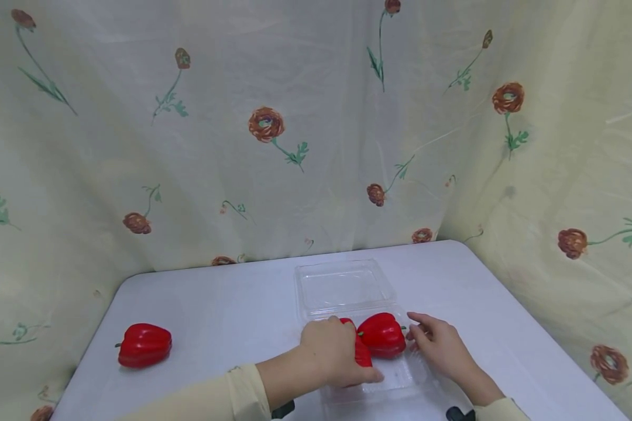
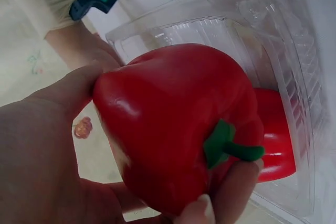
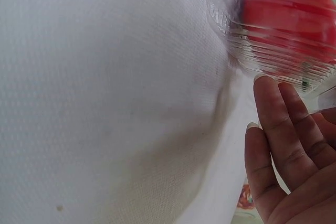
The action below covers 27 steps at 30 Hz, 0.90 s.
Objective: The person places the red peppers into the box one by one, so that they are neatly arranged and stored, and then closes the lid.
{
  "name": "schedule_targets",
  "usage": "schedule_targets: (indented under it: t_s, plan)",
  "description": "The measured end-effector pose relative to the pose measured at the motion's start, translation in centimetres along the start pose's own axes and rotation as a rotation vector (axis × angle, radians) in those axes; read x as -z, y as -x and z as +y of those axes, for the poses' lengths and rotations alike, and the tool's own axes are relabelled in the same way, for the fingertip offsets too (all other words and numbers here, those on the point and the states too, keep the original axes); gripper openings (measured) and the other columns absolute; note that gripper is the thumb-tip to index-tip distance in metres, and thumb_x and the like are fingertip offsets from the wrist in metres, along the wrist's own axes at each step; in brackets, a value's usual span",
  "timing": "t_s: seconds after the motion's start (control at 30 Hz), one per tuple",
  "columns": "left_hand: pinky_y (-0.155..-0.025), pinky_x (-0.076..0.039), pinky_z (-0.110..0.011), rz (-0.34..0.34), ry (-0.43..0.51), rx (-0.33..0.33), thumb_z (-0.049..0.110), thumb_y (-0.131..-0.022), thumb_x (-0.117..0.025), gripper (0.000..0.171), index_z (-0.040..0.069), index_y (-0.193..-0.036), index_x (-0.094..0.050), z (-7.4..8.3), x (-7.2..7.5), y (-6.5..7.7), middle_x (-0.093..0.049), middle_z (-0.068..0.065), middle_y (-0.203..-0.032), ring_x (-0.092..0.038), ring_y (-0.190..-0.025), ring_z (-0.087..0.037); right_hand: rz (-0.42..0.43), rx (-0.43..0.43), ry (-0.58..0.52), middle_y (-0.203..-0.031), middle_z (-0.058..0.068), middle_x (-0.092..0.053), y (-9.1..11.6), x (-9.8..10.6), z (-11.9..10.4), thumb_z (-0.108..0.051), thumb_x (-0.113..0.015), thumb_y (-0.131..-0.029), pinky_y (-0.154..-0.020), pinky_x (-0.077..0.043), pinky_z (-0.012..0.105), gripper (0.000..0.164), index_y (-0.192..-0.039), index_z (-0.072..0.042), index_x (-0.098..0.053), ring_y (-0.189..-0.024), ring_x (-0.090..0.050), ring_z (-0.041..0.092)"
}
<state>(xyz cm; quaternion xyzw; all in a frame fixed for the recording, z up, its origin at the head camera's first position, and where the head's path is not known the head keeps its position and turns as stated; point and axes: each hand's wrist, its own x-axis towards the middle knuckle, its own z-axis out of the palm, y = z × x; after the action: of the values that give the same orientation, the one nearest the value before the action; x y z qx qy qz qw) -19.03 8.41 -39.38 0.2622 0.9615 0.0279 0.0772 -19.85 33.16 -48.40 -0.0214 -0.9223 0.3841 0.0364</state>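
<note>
My left hand (image 1: 327,351) grips a red bell pepper (image 2: 173,119) with a green stem, fingers and thumb around its sides. It is held over the base of a clear plastic clamshell box (image 1: 400,374). A second red bell pepper (image 1: 383,335) lies inside the box, partly hidden behind the held one in the left wrist view. At the box's right side is my right hand (image 1: 442,345), its fingers extended and fingertips right at the ribbed clear wall (image 3: 278,51). Nothing is held in it.
Another red bell pepper (image 1: 144,345) lies on the white table (image 1: 216,310) at the left. The box's clear lid (image 1: 344,286) lies folded back behind the base. A flower-patterned curtain (image 1: 316,146) surrounds the table's back and sides.
</note>
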Motion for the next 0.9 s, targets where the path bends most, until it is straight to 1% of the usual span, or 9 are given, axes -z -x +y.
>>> schedule_targets:
  t_s: [0.2,0.27,0.47,0.57,0.7,0.8,0.9]
  plan:
    - [-0.052,-0.049,-0.029,-0.026,-0.022,-0.01,0.075,-0.063,-0.074,0.066,0.016,-0.091,-0.066,0.0,-0.7,0.1,-0.055,0.004,-0.067,-0.052,-0.061,-0.012,0.0,0.013,-0.001,-0.087,0.002,-0.069,0.0,0.0,0.1,-0.011,-0.058,-0.098,-0.066,-0.054,0.021,0.039,-0.135,0.002,-0.056,-0.072,-0.066,0.013]
    - [-0.052,-0.049,-0.029,-0.028,-0.029,-0.012,0.075,-0.063,-0.075,0.065,0.016,-0.09,-0.065,-0.1,-1.1,0.0,-0.054,0.005,-0.066,-0.052,-0.062,-0.012,0.001,0.017,0.0,-0.087,0.002,-0.069,0.0,0.0,0.1,-0.011,-0.058,-0.098,-0.066,-0.054,0.021,0.038,-0.135,0.002,-0.056,-0.072,-0.066,0.013]
    - [-0.053,-0.05,-0.029,0.005,-0.06,-0.026,0.075,-0.062,-0.075,0.067,0.016,-0.093,-0.065,-0.1,-2.1,-0.2,-0.054,0.004,-0.07,-0.052,-0.066,-0.012,-0.001,0.014,-0.001,-0.088,0.002,-0.069,0.0,0.0,0.0,-0.011,-0.058,-0.098,-0.066,-0.054,0.021,0.039,-0.135,0.002,-0.056,-0.072,-0.066,0.012]
    - [-0.053,-0.052,-0.029,0.021,-0.066,-0.034,0.075,-0.061,-0.076,0.071,0.015,-0.097,-0.065,-0.2,-2.4,-0.3,-0.055,0.004,-0.072,-0.053,-0.067,-0.012,-0.002,0.012,0.001,-0.088,0.002,-0.069,0.0,0.0,0.0,-0.012,-0.059,-0.098,-0.067,-0.054,0.021,0.039,-0.135,0.002,-0.056,-0.072,-0.066,0.012]
    - [-0.054,-0.053,-0.029,0.019,-0.027,-0.03,0.075,-0.061,-0.077,0.075,0.014,-0.102,-0.064,-0.4,-2.5,-0.4,-0.056,0.002,-0.075,-0.054,-0.067,-0.012,-0.002,0.011,0.004,-0.088,0.002,-0.07,0.1,0.0,-0.1,-0.012,-0.058,-0.099,-0.067,-0.054,0.021,0.039,-0.135,0.002,-0.055,-0.072,-0.066,0.012]
    - [-0.053,-0.053,-0.028,0.002,0.029,-0.018,0.072,-0.062,-0.078,0.071,0.014,-0.102,-0.064,-0.7,-2.3,-0.3,-0.056,0.003,-0.074,-0.053,-0.066,-0.011,-0.004,0.008,0.003,-0.089,0.003,-0.07,0.1,0.0,-0.2,-0.012,-0.058,-0.099,-0.067,-0.055,0.022,0.039,-0.136,0.002,-0.055,-0.073,-0.066,0.012]
    - [-0.053,-0.052,-0.028,-0.021,0.085,-0.005,0.066,-0.064,-0.081,0.065,0.015,-0.101,-0.064,-1.1,-2.2,-0.3,-0.055,0.004,-0.072,-0.053,-0.065,-0.011,-0.005,0.0,0.005,-0.089,0.002,-0.07,0.2,0.0,-0.2,-0.013,-0.058,-0.099,-0.068,-0.055,0.024,0.04,-0.136,0.002,-0.055,-0.073,-0.067,0.013]
